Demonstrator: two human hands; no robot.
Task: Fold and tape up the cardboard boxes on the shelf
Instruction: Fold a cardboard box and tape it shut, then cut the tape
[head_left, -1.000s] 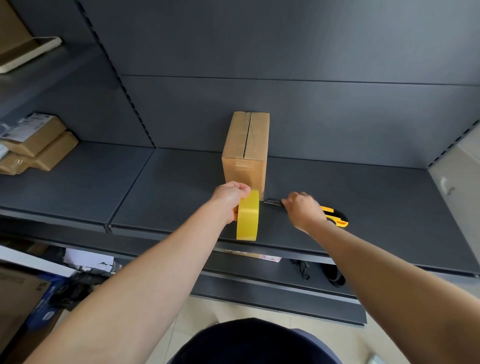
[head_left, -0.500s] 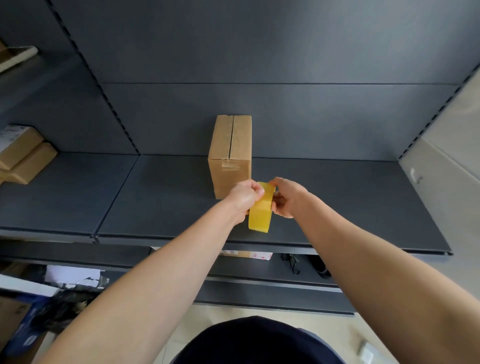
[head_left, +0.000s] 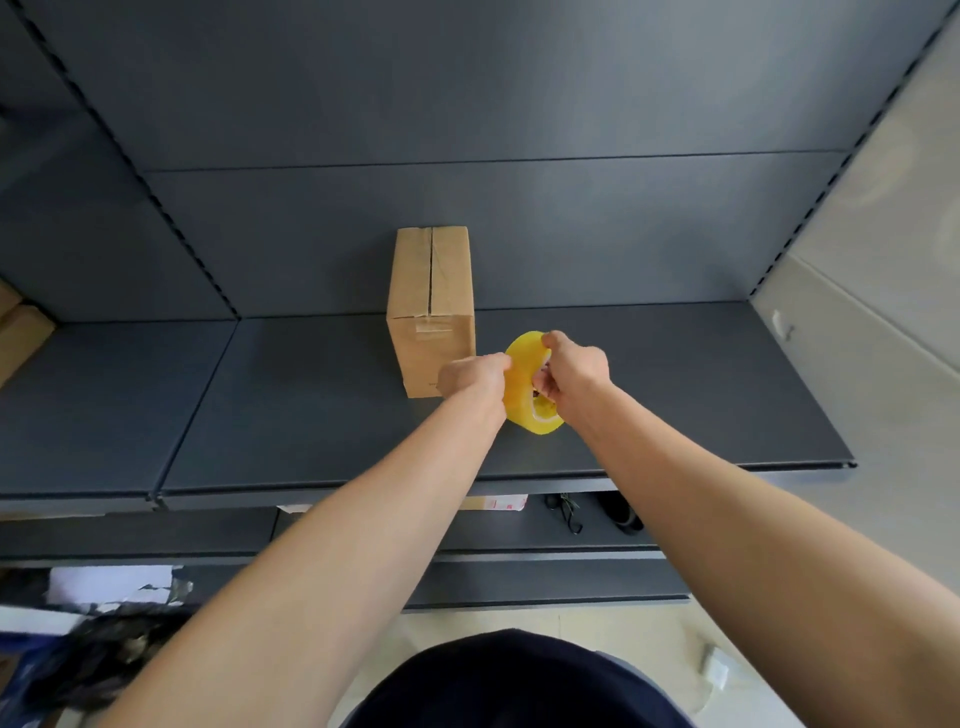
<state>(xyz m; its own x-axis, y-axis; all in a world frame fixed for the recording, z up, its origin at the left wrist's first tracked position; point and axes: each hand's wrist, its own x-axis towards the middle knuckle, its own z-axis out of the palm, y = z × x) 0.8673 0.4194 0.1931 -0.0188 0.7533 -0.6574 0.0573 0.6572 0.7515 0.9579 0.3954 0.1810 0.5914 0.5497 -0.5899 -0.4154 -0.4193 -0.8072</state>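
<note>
Holding a yellow tape roll (head_left: 521, 400) between both hands, we keep it on edge above the front half of the dark shelf (head_left: 311, 405), just to the right of the cardboard box (head_left: 431, 317). Our right hand (head_left: 576, 374) grips the roll from the right: one fingertip hooks over its top rim and the remaining fingers curl into the core. Our left hand (head_left: 471, 376) is closed into a near fist, its fingers curled against the roll's left edge; we cannot tell whether they pinch a loose tape end. The box stands upright on the shelf, close to the back panel (head_left: 571, 234). Its top flaps are folded down and meet along a centre seam, and a short strip of clear tape shows at the top of its front face. The left hand overlaps the box's lower right corner in view; contact cannot be judged. Further brown boxes (head_left: 21, 332) lie at the far left of the shelf. A labelled carton (head_left: 496, 503) and small black objects (head_left: 621, 517) sit on the lower shelf.
</note>
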